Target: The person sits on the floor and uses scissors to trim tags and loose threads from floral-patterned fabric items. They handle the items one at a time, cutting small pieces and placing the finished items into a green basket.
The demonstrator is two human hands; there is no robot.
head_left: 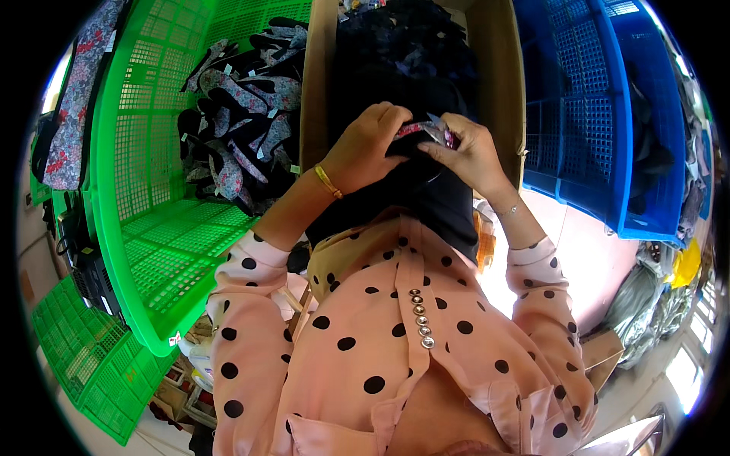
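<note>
Over my lap, both hands meet at a small black fabric piece with a red-and-pink floral band [411, 130]. My left hand [363, 146] is closed on its left side, the fingers curled and the thumb pointing right. My right hand [473, 154] pinches the right end between thumb and fingers. A small greyish pointed thing [435, 120] shows at the right fingertips; its kind I cannot make out. Just beyond my hands stands a cardboard box [318, 83] holding a heap of dark fabric pieces [403, 42].
At left a tall green plastic crate [141, 220] holds many floral-and-black fabric pieces [236, 95] with white tags. Blue plastic crates [582, 99] stand at right. Another green crate [91, 357] sits lower left. A yellow bag [687, 264] lies by grey bundles at far right.
</note>
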